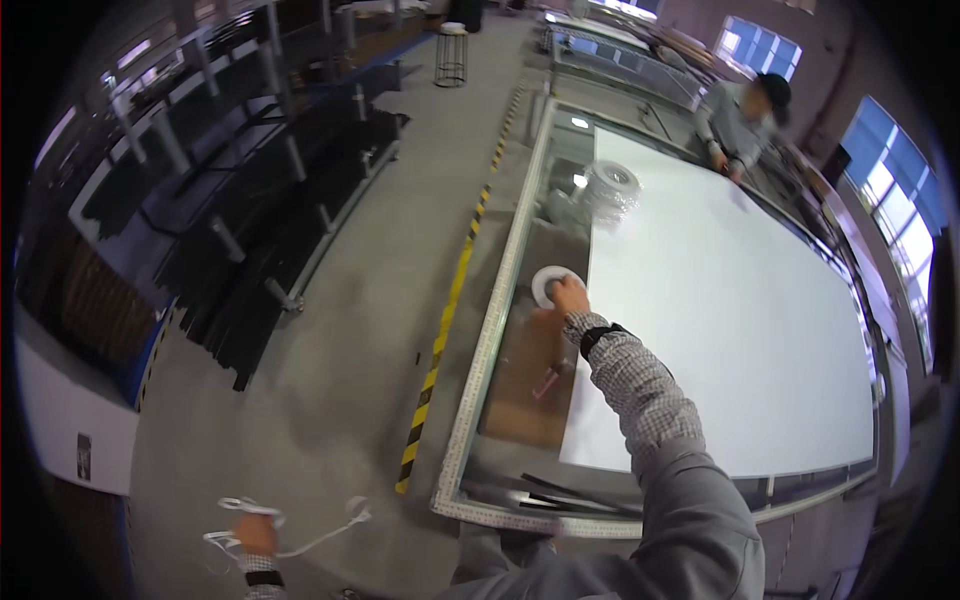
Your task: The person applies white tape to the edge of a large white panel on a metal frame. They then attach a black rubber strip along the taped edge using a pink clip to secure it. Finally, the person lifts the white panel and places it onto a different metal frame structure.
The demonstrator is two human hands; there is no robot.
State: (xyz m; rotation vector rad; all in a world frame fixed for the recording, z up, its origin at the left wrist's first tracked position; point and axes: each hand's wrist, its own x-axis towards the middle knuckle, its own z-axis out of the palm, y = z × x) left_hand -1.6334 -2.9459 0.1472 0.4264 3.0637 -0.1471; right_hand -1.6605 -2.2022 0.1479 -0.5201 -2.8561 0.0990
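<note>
My right hand (571, 296) reaches over the framed glass-topped table and grips the edge of a white tape roll (541, 284). The roll is beside the left edge of a large white sheet (730, 330) lying on the table. Down at the lower left, my left hand (256, 535) is closed around a tangled white strip (300, 550), whose loops hang out on both sides. A small pink-red tool (546, 381) lies on the brown patch near my right forearm. Farther up, a clear plastic-wrapped roll (613, 186) rests on the sheet's left edge.
Across the table, a person (745, 120) in a cap leans over the sheet's far edge. Dark strips (570, 492) lie at the table's near end. On the left stands a rack (290, 220) of long black profiles. Yellow-black floor tape (447, 310) runs alongside the table.
</note>
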